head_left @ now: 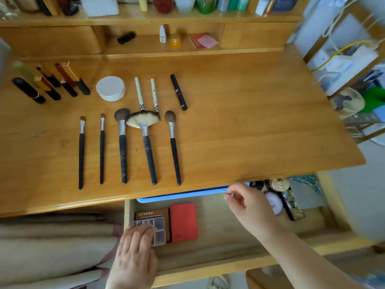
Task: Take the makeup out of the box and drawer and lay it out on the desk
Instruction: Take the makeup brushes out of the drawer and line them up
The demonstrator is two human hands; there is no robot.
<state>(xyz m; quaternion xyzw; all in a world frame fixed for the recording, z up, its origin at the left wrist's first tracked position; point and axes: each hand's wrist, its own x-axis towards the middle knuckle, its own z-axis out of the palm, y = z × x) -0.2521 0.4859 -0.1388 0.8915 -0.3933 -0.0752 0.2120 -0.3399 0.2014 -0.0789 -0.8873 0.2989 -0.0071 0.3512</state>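
The wooden desk (250,122) carries laid-out makeup: several lipsticks (52,84) at the far left, a white round compact (110,88), two white pencils (139,92), a black pen-like tube (178,91) and a row of several black-handled brushes (123,147). Below the desk edge the drawer (229,236) stands open. My left hand (133,257) lies over a clear plastic compartment case (158,226) that sits on a brown box (152,213) beside a red case (183,222). My right hand (248,207) pinches the right end of a blue box (183,193), mostly hidden under the desk top.
The drawer's right side holds a pink puff (274,202), a gold round lid (279,184) and a dark patterned box (291,205). Shelves behind the desk carry bottles and a small orange jar (175,41). A small fan (348,103) and cables stand to the right. Beige fabric (52,243) lies at lower left.
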